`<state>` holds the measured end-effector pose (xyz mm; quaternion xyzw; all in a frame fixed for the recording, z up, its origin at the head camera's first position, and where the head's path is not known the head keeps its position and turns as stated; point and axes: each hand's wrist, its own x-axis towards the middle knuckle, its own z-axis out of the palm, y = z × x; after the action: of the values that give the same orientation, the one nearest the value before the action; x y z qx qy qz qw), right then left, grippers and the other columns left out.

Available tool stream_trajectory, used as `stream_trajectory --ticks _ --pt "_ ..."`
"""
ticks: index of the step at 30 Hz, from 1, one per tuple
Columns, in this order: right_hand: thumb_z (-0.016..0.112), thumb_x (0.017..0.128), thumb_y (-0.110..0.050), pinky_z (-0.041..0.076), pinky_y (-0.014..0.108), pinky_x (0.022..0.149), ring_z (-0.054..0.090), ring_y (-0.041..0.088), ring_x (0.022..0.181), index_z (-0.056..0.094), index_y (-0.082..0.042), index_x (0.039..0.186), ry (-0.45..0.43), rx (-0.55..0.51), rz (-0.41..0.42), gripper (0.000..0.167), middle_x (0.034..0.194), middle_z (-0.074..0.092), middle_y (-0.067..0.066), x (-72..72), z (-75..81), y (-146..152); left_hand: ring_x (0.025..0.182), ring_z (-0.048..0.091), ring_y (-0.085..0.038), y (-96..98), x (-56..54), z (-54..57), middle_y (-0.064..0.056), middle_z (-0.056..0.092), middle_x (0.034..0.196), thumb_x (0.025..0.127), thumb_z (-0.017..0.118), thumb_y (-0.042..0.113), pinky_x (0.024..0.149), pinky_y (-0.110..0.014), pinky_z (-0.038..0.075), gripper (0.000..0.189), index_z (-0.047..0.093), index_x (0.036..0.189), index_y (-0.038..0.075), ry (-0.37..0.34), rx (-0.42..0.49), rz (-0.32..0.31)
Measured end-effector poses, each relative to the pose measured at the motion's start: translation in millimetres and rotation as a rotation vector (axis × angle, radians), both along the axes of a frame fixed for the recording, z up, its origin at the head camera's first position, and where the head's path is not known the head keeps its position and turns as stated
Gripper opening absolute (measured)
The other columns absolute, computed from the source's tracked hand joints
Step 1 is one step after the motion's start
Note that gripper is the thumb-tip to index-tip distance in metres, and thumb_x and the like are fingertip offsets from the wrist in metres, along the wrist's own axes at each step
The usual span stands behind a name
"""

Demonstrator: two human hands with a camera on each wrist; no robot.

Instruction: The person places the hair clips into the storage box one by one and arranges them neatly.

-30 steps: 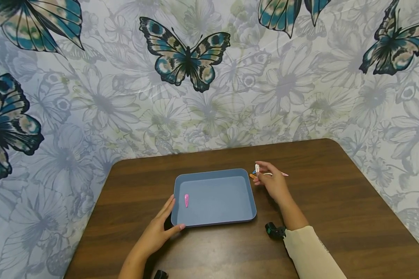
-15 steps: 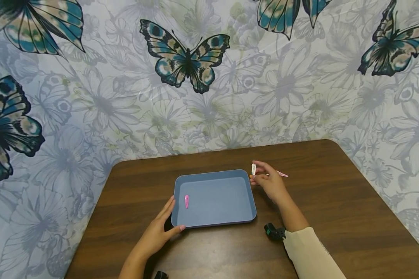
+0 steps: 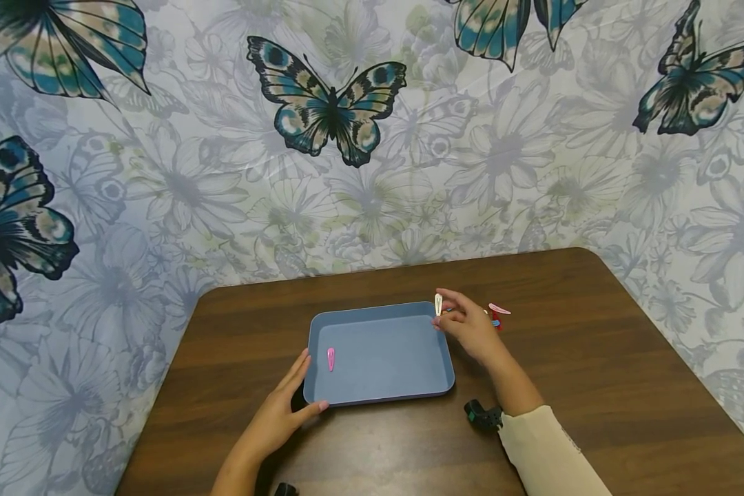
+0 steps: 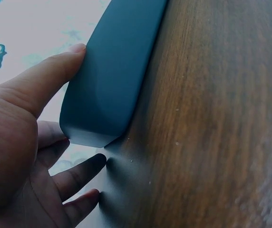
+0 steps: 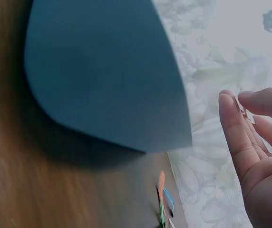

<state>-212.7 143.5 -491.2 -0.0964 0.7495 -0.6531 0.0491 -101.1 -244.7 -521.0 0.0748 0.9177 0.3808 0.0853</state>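
My right hand pinches a white snap hair clip upright between thumb and fingers, at the back right corner of the blue-grey tray. In the right wrist view, the fingertips partly hide this clip. A pink hair clip lies inside the tray toward its left side. My left hand rests against the tray's front left corner, thumb on the front rim and spread, fairly straight fingers by the left side. Several more hair clips lie on the table beyond the tray, partly hidden behind my right hand in the head view.
Beside my right hand, a light pink clip lies with red and blue ones. The brown wooden table ends at the back against a butterfly-and-flower patterned wall covering. A black wrist device sits at my right wrist.
My right hand has moved left with the white hair clip, from beside the tray to its back right corner. More clips behind the hand are now visible. The left hand stays put.
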Motion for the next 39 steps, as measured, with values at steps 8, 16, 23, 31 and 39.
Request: stream_trajectory --ticks 8,16,23,31,39 --pt "0.072 0.094 -0.010 0.054 0.021 0.079 0.071 0.016 0.094 0.054 -0.018 0.146 -0.014 0.109 0.017 0.056 0.124 0.060 0.015 5.9 -0.1 -19 0.157 0.018 -0.031 0.5 -0.4 0.6 0.010 0.008 0.172 0.086 0.072 0.060 0.119 -0.068 0.024 0.101 0.018 0.164 0.024 -0.009 0.003 0.002" --pt "0.075 0.092 -0.013 0.054 0.020 0.077 0.069 0.017 0.096 0.055 -0.012 0.145 -0.002 0.135 0.033 0.057 0.120 0.064 0.014 11.8 0.6 -30 0.157 0.018 -0.031 1.8 -0.7 0.2 0.009 0.009 0.172 0.086 0.072 0.059 0.119 -0.068 0.025 0.101 0.019 0.164 0.022 0.006 0.009 -0.005" --pt "0.076 0.091 -0.011 0.055 0.020 0.075 0.069 0.012 0.091 0.056 -0.009 0.144 0.013 0.164 0.052 0.057 0.116 0.065 0.012 15.0 -0.8 -41 0.157 0.018 -0.032 2.4 -0.5 0.7 0.007 0.009 0.172 0.086 0.072 0.058 0.119 -0.068 0.024 0.101 0.019 0.163 0.021 0.012 0.019 -0.008" --pt "0.077 0.089 -0.009 0.055 0.018 0.073 0.070 0.012 0.090 0.058 -0.006 0.143 0.052 0.186 0.076 0.057 0.113 0.067 0.012 17.8 -3.9 -54 0.157 0.019 -0.032 2.6 0.7 2.6 0.007 0.010 0.172 0.087 0.073 0.056 0.119 -0.068 0.025 0.100 0.020 0.163 0.022 0.013 0.016 -0.004" --pt "0.077 0.090 -0.013 0.055 0.018 0.072 0.071 0.014 0.090 0.058 -0.004 0.141 0.071 0.200 0.129 0.055 0.108 0.068 0.010 21.6 -4.5 -65 0.157 0.019 -0.031 3.0 1.5 3.5 0.007 0.011 0.172 0.086 0.074 0.056 0.119 -0.067 0.025 0.100 0.021 0.163 0.021 0.013 0.024 -0.002"
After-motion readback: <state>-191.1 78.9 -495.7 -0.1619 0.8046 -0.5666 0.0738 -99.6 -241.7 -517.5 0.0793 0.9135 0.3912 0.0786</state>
